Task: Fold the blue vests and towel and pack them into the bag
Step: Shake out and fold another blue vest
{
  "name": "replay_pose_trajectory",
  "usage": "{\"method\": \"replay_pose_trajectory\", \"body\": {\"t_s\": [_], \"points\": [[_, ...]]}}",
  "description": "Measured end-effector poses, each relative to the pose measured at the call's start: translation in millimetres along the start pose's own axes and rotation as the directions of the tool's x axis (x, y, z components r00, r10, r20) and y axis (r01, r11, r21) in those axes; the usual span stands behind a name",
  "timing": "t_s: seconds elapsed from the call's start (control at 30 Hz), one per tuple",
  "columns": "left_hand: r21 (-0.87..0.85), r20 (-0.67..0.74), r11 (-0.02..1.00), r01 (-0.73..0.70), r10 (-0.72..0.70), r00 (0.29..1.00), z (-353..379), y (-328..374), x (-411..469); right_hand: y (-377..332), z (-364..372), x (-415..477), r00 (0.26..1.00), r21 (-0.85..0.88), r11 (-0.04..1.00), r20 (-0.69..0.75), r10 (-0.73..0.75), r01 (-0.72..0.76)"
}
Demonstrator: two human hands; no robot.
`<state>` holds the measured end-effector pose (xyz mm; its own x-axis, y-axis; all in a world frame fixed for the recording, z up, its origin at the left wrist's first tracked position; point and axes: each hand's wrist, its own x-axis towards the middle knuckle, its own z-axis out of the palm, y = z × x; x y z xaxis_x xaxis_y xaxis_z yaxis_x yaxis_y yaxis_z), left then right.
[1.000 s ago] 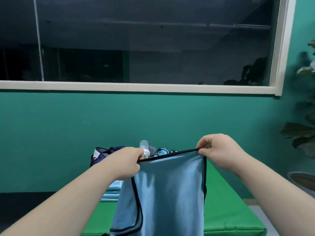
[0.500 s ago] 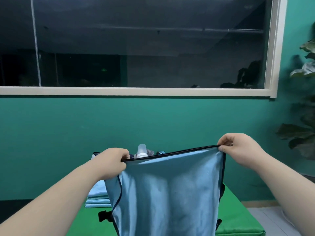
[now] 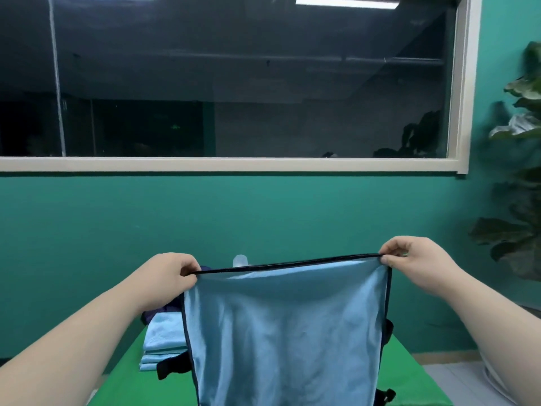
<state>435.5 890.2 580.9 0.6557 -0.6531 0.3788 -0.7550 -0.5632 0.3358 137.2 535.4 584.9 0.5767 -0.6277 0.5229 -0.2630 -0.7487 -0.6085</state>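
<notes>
Left hand [image 3: 168,278] and right hand [image 3: 409,265] pinch blue vest [image 3: 287,323] taut above green table [image 3: 123,376], teal wall [image 3: 263,215] behind.

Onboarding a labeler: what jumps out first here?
A blue vest hangs lower centre, pinched at its top corners by the left hand and right hand. Behind it at left, folded light-blue cloths are stacked on the green table; a dark window spans the wall above.
</notes>
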Motion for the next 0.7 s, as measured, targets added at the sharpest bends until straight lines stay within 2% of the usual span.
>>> {"method": "replay_pose_trajectory", "body": {"t_s": [0.13, 0.27, 0.33, 0.6, 0.7], "points": [[-0.404, -0.038, 0.914, 0.042, -0.062, 0.997, -7.0, -4.4, -2.6, 7.9, -5.9, -0.6, 0.999, 0.126, 0.991, 0.022, 0.049, -0.051], [-0.594, -0.026, 0.804, 0.028, -0.054, 0.998, -4.4, -9.8, -4.2, 15.7, -3.3, -1.9, 0.995, 0.175, 0.982, 0.070, 0.064, -0.076], [-0.632, -0.017, 0.774, 0.036, -0.061, 0.998, 1.1, -12.9, -2.0, 17.7, 0.1, -2.1, 0.995, 0.193, 0.978, 0.070, 0.068, -0.081], [-0.571, -0.005, 0.818, 0.066, -0.084, 0.996, 22.8, -29.4, 26.5, 30.9, 14.8, 18.4, 0.988, 0.087, 0.992, 0.130, 0.082, -0.094], [-0.582, -0.031, 0.810, 0.071, -0.110, 0.993, 33.9, -30.0, 52.1, 43.5, 29.0, 40.3, 0.988, 0.111, 0.986, 0.108, 0.110, -0.121]]}}
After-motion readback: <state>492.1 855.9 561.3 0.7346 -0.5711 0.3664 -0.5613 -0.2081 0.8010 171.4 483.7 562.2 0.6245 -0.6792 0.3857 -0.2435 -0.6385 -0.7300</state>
